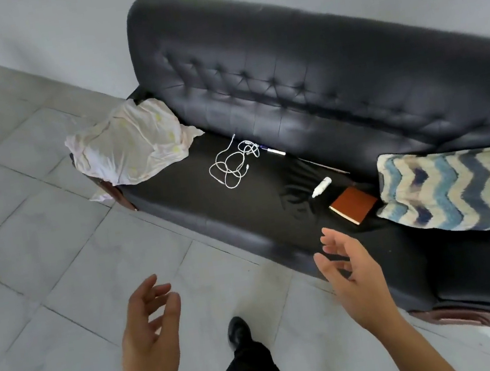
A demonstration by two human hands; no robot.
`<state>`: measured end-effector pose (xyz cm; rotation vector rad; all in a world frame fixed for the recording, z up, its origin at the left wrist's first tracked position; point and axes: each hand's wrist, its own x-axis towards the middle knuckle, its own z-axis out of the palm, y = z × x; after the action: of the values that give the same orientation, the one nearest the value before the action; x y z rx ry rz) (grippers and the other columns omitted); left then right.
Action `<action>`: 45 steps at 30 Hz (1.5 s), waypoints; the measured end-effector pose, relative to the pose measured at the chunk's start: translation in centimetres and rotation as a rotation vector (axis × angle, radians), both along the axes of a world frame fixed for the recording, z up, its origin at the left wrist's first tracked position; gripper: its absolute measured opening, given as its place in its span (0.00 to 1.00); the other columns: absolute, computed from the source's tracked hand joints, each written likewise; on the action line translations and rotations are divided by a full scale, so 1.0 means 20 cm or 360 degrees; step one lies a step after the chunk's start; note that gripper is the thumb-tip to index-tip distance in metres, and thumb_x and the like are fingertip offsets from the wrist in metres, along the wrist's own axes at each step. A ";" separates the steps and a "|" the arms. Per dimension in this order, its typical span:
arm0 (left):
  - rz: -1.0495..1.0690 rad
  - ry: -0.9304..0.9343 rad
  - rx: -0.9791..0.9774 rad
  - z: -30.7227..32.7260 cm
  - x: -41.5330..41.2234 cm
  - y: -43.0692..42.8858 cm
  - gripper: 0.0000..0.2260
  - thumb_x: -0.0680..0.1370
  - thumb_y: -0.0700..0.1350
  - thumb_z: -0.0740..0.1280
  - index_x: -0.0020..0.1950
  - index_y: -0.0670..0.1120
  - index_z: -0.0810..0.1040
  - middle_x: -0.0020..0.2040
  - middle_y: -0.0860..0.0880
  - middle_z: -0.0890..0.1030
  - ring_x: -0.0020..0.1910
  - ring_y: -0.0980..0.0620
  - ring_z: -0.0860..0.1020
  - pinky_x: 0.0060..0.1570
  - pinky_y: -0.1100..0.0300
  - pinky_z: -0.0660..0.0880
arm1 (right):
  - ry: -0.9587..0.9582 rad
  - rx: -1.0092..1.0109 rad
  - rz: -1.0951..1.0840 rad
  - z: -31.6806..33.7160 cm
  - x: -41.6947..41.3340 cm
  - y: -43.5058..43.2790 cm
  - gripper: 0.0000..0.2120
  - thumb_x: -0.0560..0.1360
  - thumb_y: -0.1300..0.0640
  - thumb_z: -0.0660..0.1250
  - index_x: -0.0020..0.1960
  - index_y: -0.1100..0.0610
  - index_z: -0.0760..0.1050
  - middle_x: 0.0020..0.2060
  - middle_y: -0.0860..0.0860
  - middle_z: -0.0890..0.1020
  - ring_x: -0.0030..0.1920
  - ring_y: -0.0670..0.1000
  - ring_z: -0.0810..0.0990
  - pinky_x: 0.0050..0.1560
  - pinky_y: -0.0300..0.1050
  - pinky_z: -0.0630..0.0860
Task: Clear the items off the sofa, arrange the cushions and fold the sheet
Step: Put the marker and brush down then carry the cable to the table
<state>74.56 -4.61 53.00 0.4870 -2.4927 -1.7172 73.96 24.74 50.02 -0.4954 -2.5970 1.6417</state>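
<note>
Low in the frame, the left hand (150, 323) and right hand (352, 271) are hovering, each grip wide and holding nothing. A book (354, 204), bottle (321, 187), pen (273, 151) and cord (231, 165) are lying mid-frame on the sofa (317, 79). The sheet (130, 148) is sitting crumpled at left, the cushion (461, 194) at right. Nothing looks done yet.

No legible txt, labels, brands or nos. anywhere. Brown notebook (354, 204) cover shows no print; white bottle (322, 187) and pen (273, 151) too blurred/small to read.
</note>
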 end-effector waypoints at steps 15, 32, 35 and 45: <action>-0.0497 -0.0131 -0.0188 -0.31 -1.98 0.42 0.14 0.79 0.41 0.65 0.63 0.53 0.72 0.55 0.54 0.80 0.53 0.64 0.76 0.48 0.75 0.72 | -0.0161 -0.0228 -0.0319 -0.41 -1.59 0.15 0.18 0.78 0.56 0.69 0.66 0.45 0.74 0.57 0.39 0.80 0.61 0.42 0.77 0.59 0.41 0.76; -0.1021 -0.0439 -0.0770 -2.11 -3.17 0.46 0.20 0.76 0.50 0.68 0.67 0.48 0.72 0.65 0.50 0.70 0.61 0.50 0.72 0.58 0.47 0.75 | -0.0468 0.0290 0.0026 -1.77 -2.95 0.23 0.22 0.79 0.49 0.66 0.72 0.42 0.67 0.61 0.38 0.69 0.57 0.42 0.75 0.59 0.46 0.76; -0.1453 -0.0279 -0.1163 -2.46 -3.26 0.43 0.29 0.71 0.51 0.69 0.71 0.49 0.70 0.75 0.42 0.62 0.73 0.38 0.61 0.65 0.41 0.67 | -0.0396 0.0564 0.0140 -2.03 -3.21 0.23 0.25 0.79 0.51 0.66 0.74 0.47 0.66 0.67 0.46 0.70 0.64 0.50 0.72 0.64 0.49 0.72; -0.1764 -0.0167 -0.1741 -2.84 -3.24 0.16 0.26 0.74 0.55 0.65 0.72 0.53 0.68 0.76 0.42 0.63 0.77 0.41 0.57 0.69 0.32 0.58 | -0.0702 0.1219 0.0718 -2.67 -3.59 0.02 0.28 0.81 0.40 0.56 0.79 0.46 0.59 0.75 0.53 0.67 0.75 0.57 0.64 0.74 0.66 0.54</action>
<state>9.71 -1.41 -3.85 -1.0428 -3.4150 -0.0311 2.15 25.08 -3.35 -0.2407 -3.5454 0.4658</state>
